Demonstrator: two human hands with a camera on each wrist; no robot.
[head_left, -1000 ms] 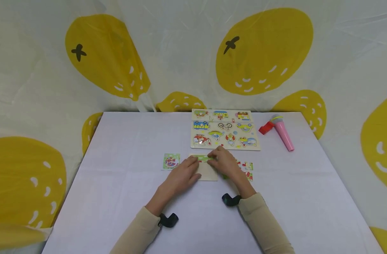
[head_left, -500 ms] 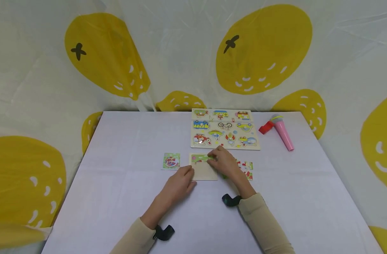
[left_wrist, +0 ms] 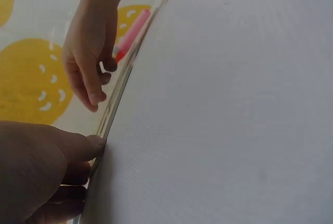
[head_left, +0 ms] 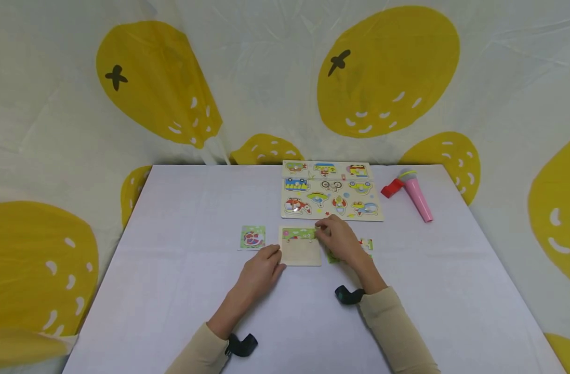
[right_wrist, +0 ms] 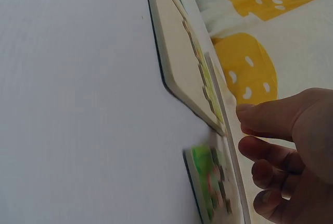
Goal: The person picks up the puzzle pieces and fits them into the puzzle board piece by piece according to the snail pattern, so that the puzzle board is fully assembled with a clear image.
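A small wooden puzzle tray (head_left: 301,254) lies mid-table, with a green printed strip of jigsaw pieces (head_left: 296,234) along its far side and bare wood in front. My left hand (head_left: 259,272) holds the tray's left edge, thumb near the front corner; its thumb (left_wrist: 86,146) shows at the edge in the left wrist view. Beside the tray's far right corner hovers my right hand (head_left: 338,239), fingers loosely bent with nothing between thumb (right_wrist: 270,117) and fingers. Under and beyond it, more jigsaw pieces (head_left: 366,243) lie partly hidden, green ones (right_wrist: 200,169) nearest in the right wrist view.
A square card with a snail-like picture (head_left: 253,237) lies left of the tray. Behind stands a larger vehicle knob-puzzle board (head_left: 331,195). Towards the back right are a pink toy microphone (head_left: 418,197) and a red object (head_left: 392,188). The table (head_left: 196,208) meets a lemon-patterned cloth (head_left: 266,78).
My left hand has drawn back from the printed strip to the tray's left edge. My right hand has lifted off the strip and shifted right, uncovering the strip's right part.
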